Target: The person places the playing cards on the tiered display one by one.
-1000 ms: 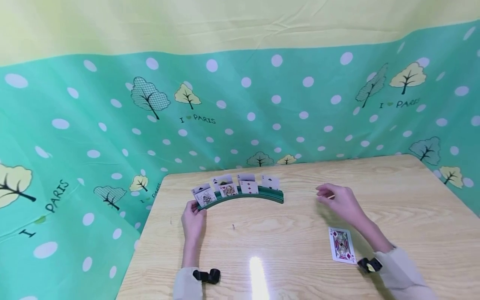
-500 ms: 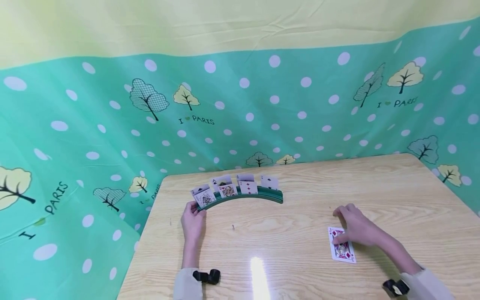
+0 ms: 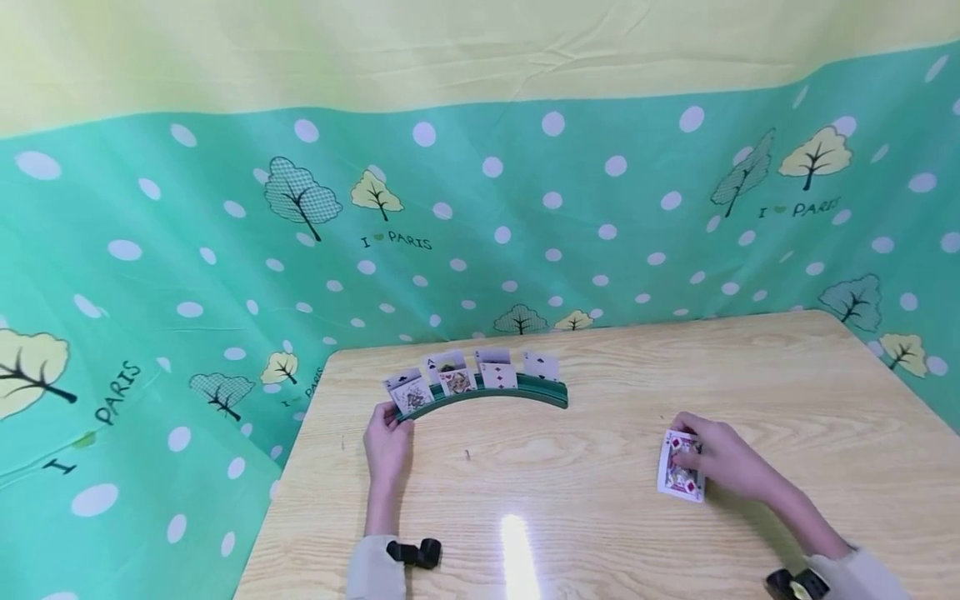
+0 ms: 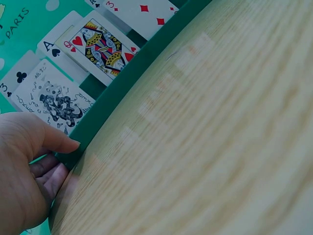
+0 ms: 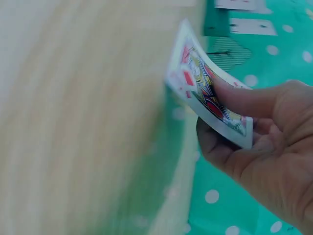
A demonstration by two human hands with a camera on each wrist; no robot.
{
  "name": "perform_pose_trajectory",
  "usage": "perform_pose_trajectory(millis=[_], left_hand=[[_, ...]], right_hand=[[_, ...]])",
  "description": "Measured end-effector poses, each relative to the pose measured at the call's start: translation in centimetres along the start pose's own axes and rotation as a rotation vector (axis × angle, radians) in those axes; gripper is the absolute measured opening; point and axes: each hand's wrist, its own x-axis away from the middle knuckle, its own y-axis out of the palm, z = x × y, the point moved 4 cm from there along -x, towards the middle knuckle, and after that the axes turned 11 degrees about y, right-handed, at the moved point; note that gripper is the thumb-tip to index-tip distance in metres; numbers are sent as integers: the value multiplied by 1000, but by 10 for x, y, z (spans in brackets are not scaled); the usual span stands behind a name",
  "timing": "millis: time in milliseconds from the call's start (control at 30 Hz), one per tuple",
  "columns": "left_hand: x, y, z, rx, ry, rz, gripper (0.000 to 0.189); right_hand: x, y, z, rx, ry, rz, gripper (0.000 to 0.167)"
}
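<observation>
At the left end of a curved green card holder [image 3: 540, 388], my left hand [image 3: 387, 450] pinches the rim between thumb and fingers. In the left wrist view a joker card [image 4: 56, 100], a queen of hearts [image 4: 98, 45] and a three of diamonds [image 4: 142, 14] stand in the holder's front row. Behind them show a three of clubs [image 4: 22, 73] and an ace of spades [image 4: 56, 49]. To the right, my right hand [image 3: 723, 458] holds a jack of diamonds [image 3: 678, 479], thumb on its face and fingers beneath. The card looks bent in the right wrist view.
The wooden table [image 3: 570, 475] spans the space between both hands. A green dotted curtain [image 3: 510, 208] hangs behind its back edge and along the left side. Another card [image 3: 542, 367] stands at the holder's right end.
My right hand has come down and nearer to the jack of diamonds, then gripped it and lifted it off the table. My left hand stays at the holder's end.
</observation>
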Motion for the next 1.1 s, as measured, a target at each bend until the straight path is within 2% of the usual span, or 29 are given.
perform_pose_trajectory(millis=[100,200,367,467,600,800,1100], left_hand=[[1,0,-1,-3,1,0,42],[1,0,-1,-6,3,4,41],[2,1,-1,-5,3,1,41],[2,1,-1,-3,-1,2,41],[1,1,-1,-7,2,1,40],[1,1,-2,-6,5,0,42],[0,1,-2,-7,8,8,41]], right_hand=[[-1,-9,-8,-27,-50,97,25],[-3,-18,-15,-50,-24,178,28],[-5,-29,-21,-108,55,251,30],[-6,-35,-24,-126,54,297,29],[-7,-39,-29,-169,10,360,27],[-9,-41,-36,-252,-37,415,26],[-15,-49,-50,-332,21,457,31]])
